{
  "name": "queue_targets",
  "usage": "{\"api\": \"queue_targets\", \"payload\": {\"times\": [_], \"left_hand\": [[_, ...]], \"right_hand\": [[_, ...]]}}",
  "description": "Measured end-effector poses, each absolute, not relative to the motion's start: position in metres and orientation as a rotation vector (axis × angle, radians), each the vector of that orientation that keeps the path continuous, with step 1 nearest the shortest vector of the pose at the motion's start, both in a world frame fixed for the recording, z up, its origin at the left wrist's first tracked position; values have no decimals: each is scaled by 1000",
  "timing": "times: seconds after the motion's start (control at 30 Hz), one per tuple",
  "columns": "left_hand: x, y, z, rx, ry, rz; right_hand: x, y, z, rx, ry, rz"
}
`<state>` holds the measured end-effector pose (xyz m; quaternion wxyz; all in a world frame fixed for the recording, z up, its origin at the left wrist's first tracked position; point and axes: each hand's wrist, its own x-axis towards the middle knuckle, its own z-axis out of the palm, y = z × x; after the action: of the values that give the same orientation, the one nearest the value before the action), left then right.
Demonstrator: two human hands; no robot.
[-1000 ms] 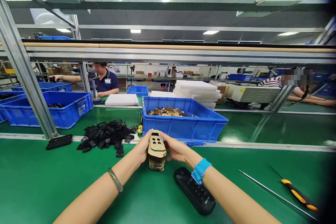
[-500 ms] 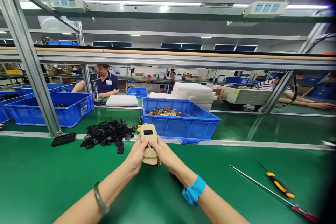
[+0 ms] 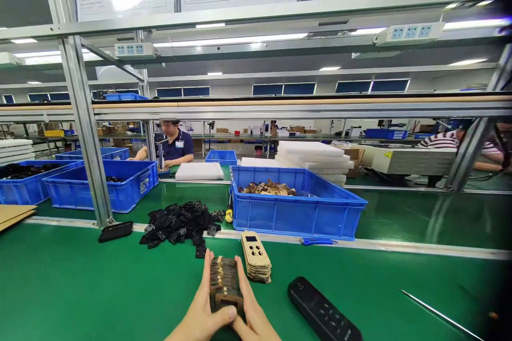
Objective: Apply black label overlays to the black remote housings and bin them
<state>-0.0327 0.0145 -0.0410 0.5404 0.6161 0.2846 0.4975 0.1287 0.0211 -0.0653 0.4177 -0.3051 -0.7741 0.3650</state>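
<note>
Between my left hand and my right hand is a stack of dark brown plates with pale edges, held upright over the green bench. My fingers press on its two sides, and my thumbs lie across the near end. Just beyond my right hand, a stack of cream faceplates rests on the bench; its top plate has a dark window and several round holes. A black remote-like handset lies to the right of my hands.
A blue bin of brown and cream parts stands behind the faceplates. Left of it are a heap of black plates and a black case. A blue cutter and a metal rod lie rightward. A co-worker sits across the line.
The cream faceplates my hands held now lie on the bench, and both hands hold the dark brown stack closer to me. The view has shifted, and the black handset has come into sight.
</note>
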Motion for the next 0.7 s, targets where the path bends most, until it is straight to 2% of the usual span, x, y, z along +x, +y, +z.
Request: {"api": "queue_targets", "payload": {"times": [0.2, 0.43, 0.53, 0.7], "left_hand": [[-24, 13, -40, 1362, 624, 1191], [-23, 9, -37, 1273, 672, 1191], [-16, 17, -19, 1165, 703, 1183], [13, 51, 40, 1065, 920, 1091]], "right_hand": [[117, 25, -79, -759, -1906, 967], [126, 16, -58, -823, -1901, 970], [132, 19, -32, -822, -1757, 1138], [160, 58, 46, -1016, -1524, 1416]]}}
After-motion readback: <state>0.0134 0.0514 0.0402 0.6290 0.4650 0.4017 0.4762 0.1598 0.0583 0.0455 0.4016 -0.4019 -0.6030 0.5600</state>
